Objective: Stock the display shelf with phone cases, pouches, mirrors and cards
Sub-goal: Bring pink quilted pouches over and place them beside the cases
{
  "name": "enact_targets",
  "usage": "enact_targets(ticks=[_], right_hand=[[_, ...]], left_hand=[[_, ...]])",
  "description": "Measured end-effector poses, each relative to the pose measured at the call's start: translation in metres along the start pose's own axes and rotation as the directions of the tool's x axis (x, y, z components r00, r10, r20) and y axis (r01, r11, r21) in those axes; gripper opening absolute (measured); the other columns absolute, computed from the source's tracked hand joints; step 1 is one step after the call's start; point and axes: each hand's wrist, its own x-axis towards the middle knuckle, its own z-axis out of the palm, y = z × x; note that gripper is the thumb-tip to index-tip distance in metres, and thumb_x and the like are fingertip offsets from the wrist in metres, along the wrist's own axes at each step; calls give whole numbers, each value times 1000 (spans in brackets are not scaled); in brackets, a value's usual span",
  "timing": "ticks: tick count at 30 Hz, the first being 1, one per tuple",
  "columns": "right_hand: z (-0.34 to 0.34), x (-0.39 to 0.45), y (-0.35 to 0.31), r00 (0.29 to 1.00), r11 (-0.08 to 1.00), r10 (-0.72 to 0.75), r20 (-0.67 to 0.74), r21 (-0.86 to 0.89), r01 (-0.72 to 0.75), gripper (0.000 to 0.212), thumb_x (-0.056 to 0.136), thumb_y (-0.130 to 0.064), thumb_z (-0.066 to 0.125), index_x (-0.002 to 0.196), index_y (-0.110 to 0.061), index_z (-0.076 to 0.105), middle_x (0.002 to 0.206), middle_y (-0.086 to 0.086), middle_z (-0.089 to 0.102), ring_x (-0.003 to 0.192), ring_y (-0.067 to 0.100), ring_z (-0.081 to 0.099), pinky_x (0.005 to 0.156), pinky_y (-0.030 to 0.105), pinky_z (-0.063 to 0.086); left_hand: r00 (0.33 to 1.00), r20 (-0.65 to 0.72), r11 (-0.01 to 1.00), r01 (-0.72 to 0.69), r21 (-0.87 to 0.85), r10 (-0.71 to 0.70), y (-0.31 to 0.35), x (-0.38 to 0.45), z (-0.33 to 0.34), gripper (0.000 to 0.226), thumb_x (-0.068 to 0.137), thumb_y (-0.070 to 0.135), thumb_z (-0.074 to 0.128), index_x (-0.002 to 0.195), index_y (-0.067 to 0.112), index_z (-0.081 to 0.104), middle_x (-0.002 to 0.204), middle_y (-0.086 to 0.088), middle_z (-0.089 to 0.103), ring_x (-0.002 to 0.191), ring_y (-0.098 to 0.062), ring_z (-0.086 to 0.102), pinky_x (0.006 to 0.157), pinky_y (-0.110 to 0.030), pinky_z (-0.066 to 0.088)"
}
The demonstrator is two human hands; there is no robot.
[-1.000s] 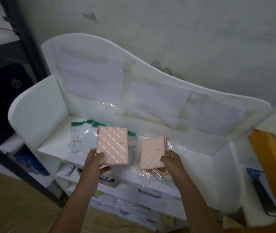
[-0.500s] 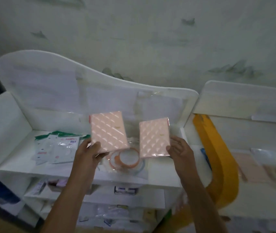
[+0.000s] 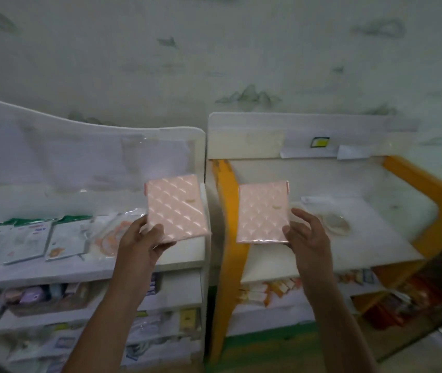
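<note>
Stained pale wall behind two white display shelves (image 3: 176,254) side by side, the right one with orange side rails (image 3: 228,211). Left hand (image 3: 144,238) grips a pink quilted pouch (image 3: 175,211) by its bottom corner, over the left shelf's right edge. Right hand (image 3: 306,232) pinches a matching pink pouch (image 3: 263,214) above the right shelf's left edge. Packets with green tops (image 3: 26,238) lie on the left shelf.

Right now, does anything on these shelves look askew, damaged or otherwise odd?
Mostly tidy. The packets with green tops on the left shelf overlap at loose angles. The left hand holds its pink pouch tilted; the right hand holds its own straighter. No damage visible.
</note>
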Motion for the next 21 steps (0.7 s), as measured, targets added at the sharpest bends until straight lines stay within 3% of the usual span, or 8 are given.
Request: enact_targets(ticks=[2,4,7,13,16,21], right_hand=[[-30,-3,4,999,1000,26,-47,13,-25,36,92,-7,63,125,-20,58,118,6,67,99,16,70,86,42,60],[-57,-5,9,995,999,32,-99,-12,-33,35,93,-9,63,125,-21,57,117,2,67,96,10,70,82,35,61],[-94,-4,12,993,998,64,-102,8,-64,34,93,-11,63,124,-25,56,117,0,66,104,16,68,83,40,60],[-162,7,25,981,998,51,-185,49,-42,35,93,-7,63,126,-14,53,107,9,71,95,20,72,69,24,58],[-188,27,31,970,998,61,-235,17,-59,36,93,-11,64,126,-18,54,105,7,72,91,18,73,71,32,60],[-213,81,44,959,997,68,-274,-4,-72,34,93,-8,63,124,-18,55,103,10,72,90,26,73,76,45,61]], left_hand=[[999,45,999,18,27,-19,-10,-10,28,32,95,3,53,127,3,56,115,-12,69,104,-27,67,75,-30,60],[995,97,997,17,73,-24,-15,-17,54,30,96,4,53,125,6,58,109,-6,72,104,-25,68,80,-33,59],[990,137,993,19,116,-35,-30,-18,89,31,97,8,53,128,11,57,116,-6,70,105,-24,68,87,-38,56],[970,230,991,46,125,-74,-68,-11,167,32,96,5,55,128,8,55,119,-12,67,102,-22,68,79,-32,58],[961,259,989,67,135,-101,-91,2,202,31,97,5,54,127,10,56,119,-7,67,103,-22,67,73,-27,58],[960,263,990,66,128,-98,-118,35,254,24,97,4,54,115,18,60,108,-7,70,87,-17,71,69,-29,57]])
